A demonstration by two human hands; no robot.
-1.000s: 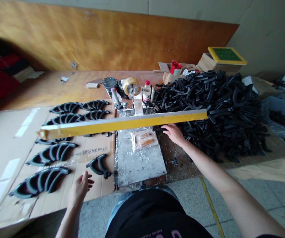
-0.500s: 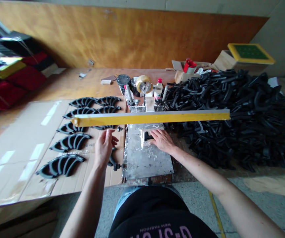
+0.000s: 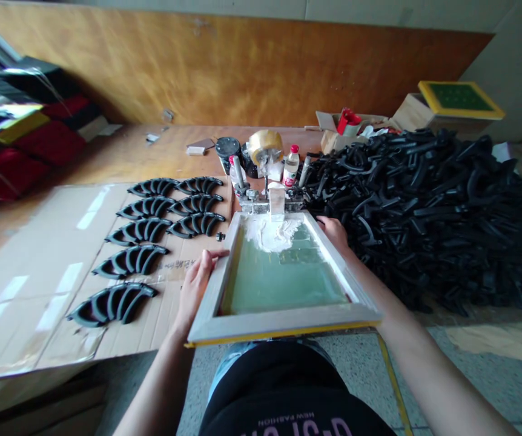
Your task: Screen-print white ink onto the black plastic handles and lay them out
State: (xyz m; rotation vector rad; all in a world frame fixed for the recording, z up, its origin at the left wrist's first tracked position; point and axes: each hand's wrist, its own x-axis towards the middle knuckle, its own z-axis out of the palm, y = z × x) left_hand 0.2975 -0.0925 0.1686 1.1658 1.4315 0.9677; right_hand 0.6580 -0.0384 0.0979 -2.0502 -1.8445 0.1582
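Screen frame (image 3: 283, 320): it stretched from the metal clamp (image 3: 277, 203) toward our black shirt (image 3: 279, 387), pale on top, with a yellow strip showing along its near edge.
Green mesh (image 3: 283, 281): it filled the inside of the frame, and white paste (image 3: 272, 235) lay smeared over its far end.
Left hand (image 3: 197, 280): we had it at the left side of the frame, thumb raised and a finger stretched out to meet the rim, the left forearm (image 3: 163, 375) slanting up from below.
Right hand (image 3: 335, 232): we held it farther along, fingertips at the right rim near the frame's far corner, the right forearm (image 3: 429, 357) running back along that side.
Grip: both hands met the frame at its edges, with no fingers wrapped over its top; what lay underneath was hidden, so we could not tell how firmly either one gripped.
Curved black parts (image 3: 136, 231): fanned groups lay in two columns on the cardboard (image 3: 38, 254), left of the frame.
Black pile (image 3: 424, 212): dark pieces were heaped to the right of the frame, just past our right hand.
Tape roll (image 3: 265, 145): it stood beyond the frame, behind the clamp, with a red-capped bottle (image 3: 290, 165) just to its right.
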